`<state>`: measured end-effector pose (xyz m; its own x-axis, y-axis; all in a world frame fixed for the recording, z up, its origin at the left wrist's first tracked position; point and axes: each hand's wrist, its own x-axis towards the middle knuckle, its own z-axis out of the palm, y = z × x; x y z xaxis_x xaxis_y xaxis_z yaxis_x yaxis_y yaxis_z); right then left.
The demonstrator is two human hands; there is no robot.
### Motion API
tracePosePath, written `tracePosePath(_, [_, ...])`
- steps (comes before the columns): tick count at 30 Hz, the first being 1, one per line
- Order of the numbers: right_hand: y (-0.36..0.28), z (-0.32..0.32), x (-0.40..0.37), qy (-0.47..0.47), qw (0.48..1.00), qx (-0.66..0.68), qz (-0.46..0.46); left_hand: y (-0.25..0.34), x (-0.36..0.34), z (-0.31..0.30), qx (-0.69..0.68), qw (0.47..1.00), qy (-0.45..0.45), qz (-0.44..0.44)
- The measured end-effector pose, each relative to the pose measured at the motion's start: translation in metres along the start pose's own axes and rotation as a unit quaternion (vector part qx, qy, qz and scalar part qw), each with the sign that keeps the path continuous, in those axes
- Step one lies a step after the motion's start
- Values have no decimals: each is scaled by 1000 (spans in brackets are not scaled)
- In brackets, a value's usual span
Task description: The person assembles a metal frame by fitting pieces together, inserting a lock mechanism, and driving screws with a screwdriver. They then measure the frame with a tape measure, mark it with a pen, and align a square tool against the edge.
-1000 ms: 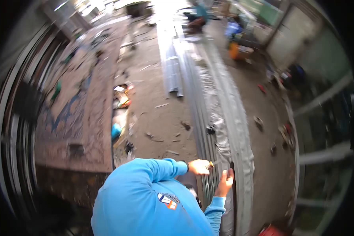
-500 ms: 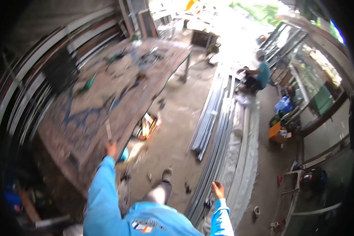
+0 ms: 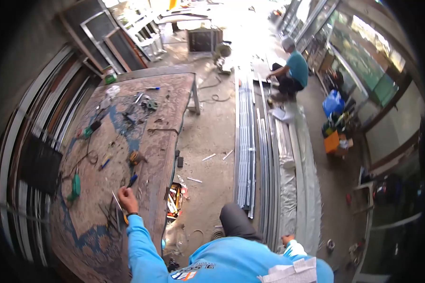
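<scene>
My left hand (image 3: 128,200) is over the worn worktable (image 3: 151,203), its fingers closed on a thin pale strip (image 3: 116,200) that sticks out to the left. Just beyond the fingers lies a blue-handled tool (image 3: 133,179). A yellow-brown tool (image 3: 136,158) lies farther up, and a green power tool (image 3: 74,187) is to the left. My right hand (image 3: 288,239) hangs low beside my body, fingers curled, with nothing seen in it. Long wrapped profiles (image 3: 289,188) lie on the floor near it.
Bundles of metal profiles (image 3: 244,141) run along the floor ahead. A person (image 3: 295,70) squats beside them. A tool box (image 3: 174,200) sits by the table's edge. Glazed frames (image 3: 392,137) line the right, and long bars (image 3: 21,141) are racked at left.
My body has come forward along the table. My left hand has moved farther in over the tabletop with the strip. My right hand has dropped lower and nearer my body.
</scene>
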<state>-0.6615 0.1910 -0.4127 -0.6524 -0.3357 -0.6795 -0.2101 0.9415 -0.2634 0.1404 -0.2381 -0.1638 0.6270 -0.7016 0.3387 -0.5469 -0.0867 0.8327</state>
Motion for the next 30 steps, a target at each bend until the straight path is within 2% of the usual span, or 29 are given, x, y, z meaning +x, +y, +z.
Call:
tracePosePath(1, [-13, 14, 19, -9, 997, -75, 16, 21, 3, 45, -83, 996, -32, 30])
tracePosePath(2, [-35, 23, 30, -21, 988, -149, 30, 37, 5, 87, -76, 992, -97, 28])
tracePosePath(3, [-58, 28, 46, -57, 990, -122, 48, 60, 4, 127, -62, 982, -176, 11])
tracePosePath(5, [-175, 29, 61, -122, 984, -123, 49, 59, -4, 235, -185, 933, -294, -95])
tracePosePath(6, [-239, 30, 74, -150, 979, -135, 25, 69, -9, 282, -180, 912, -350, -116])
tracePosePath(7, [-299, 30, 87, -124, 981, -140, -44, 92, -8, 323, -142, 889, -419, -114])
tracePosePath(8, [-377, 19, 96, -132, 975, -137, -114, 81, -11, 373, -141, 864, -477, -79])
tracePosePath(9, [-429, 35, 129, -23, 975, -172, -136, 102, -4, 405, -112, 834, -539, -32])
tracePosePath(10, [-488, 34, 158, -101, 980, -43, -164, 130, 9, 420, -85, 802, -591, -16])
tracePosePath(12, [-654, -16, 137, -69, 965, 47, -250, 214, 58, 472, -60, 734, -676, 28])
tracePosePath(14, [-765, -25, 174, -54, 932, 91, -346, 261, 108, 517, -60, 735, -676, 22])
tracePosePath(15, [-838, -53, 163, -102, 932, 98, -333, 271, 135, 546, -69, 739, -670, 25])
tracePosePath(18, [-995, -86, 196, -145, 918, 99, -355, 286, 215, 638, -71, 768, -637, 0])
tracePosePath(20, [-1071, -91, 244, -118, 914, 77, -380, 285, 267, 710, -92, 777, -623, -10])
tracePosePath(22, [-1134, -93, 285, -85, 922, 53, -375, 296, 329, 777, -117, 781, -613, -24])
tracePosePath(24, [-1180, -94, 326, -75, 948, -5, -310, 293, 398, 854, -117, 793, -598, -7])
tracePosePath(26, [-1188, -96, 384, -82, 966, -82, -231, 302, 442, 933, -133, 805, -578, -11])
tracePosePath(27, [-1208, -113, 380, -104, 950, -141, -258, 314, 472, 967, -131, 813, -566, 30])
tracePosePath(28, [-1223, -124, 383, -132, 953, -135, -237, 330, 500, 992, -140, 815, -562, 19])
tracePosePath(30, [-1262, -145, 390, -125, 953, -174, -213, 363, 560, 1051, -158, 825, -543, 12])
